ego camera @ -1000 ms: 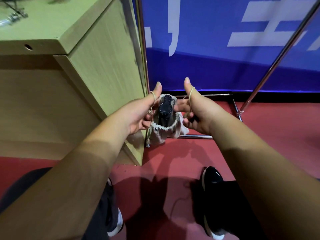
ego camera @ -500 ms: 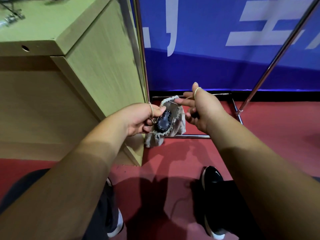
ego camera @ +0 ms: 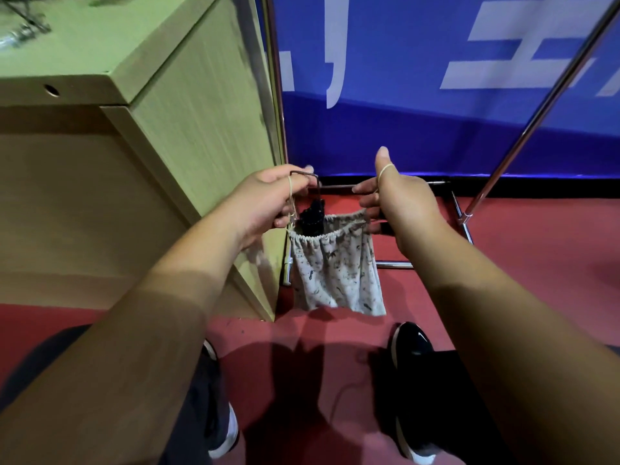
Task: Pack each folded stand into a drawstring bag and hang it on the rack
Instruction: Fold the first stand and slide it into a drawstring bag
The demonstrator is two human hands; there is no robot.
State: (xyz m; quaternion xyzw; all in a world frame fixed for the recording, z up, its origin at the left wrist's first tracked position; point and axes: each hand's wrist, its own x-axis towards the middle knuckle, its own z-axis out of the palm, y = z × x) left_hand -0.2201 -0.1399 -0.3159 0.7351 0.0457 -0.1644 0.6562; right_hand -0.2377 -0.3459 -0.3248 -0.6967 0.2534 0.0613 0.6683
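Observation:
A patterned grey drawstring bag [ego camera: 337, 273] hangs in the air between my hands, above the red floor. The black folded stand [ego camera: 312, 218] pokes out of the bag's mouth at its left side, and a thin wire part of it rises to my left fingers. My left hand [ego camera: 268, 203] grips the cord and the bag's left edge; the cord loops round its thumb. My right hand [ego camera: 399, 203] holds the bag's right edge, with the cord looped over its raised thumb. The rack's metal poles [ego camera: 550, 95] stand behind.
A wooden desk [ego camera: 167, 129] stands close on the left, with a metal rack upright [ego camera: 273, 78] along its side. A blue banner [ego camera: 419, 78] fills the background. The rack's base bars [ego camera: 461, 216] lie on the floor. My black shoes [ego camera: 411, 350] are below.
The bag has dropped to hang flat and full length, its mouth pulled wider between my hands. My hands have moved apart and slightly up. The stand now shows only at the mouth's left.

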